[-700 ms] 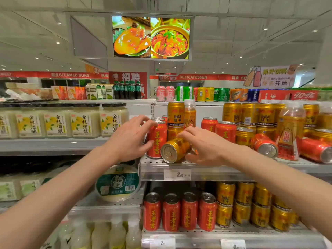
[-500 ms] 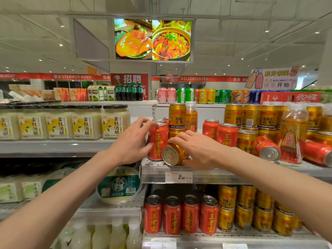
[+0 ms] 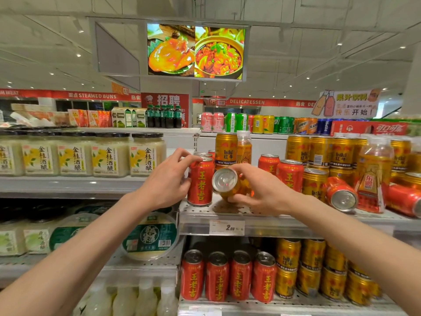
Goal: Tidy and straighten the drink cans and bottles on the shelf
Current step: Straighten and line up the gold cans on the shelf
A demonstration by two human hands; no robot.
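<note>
Your right hand gripped the gold can on its side, end toward you, above the shelf, while your left hand clasped the upright red can just beside it.

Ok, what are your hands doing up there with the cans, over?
Left hand gripping upright red can. Right hand holding gold can tipped, end toward camera. Fallen red can lying further right.
</note>
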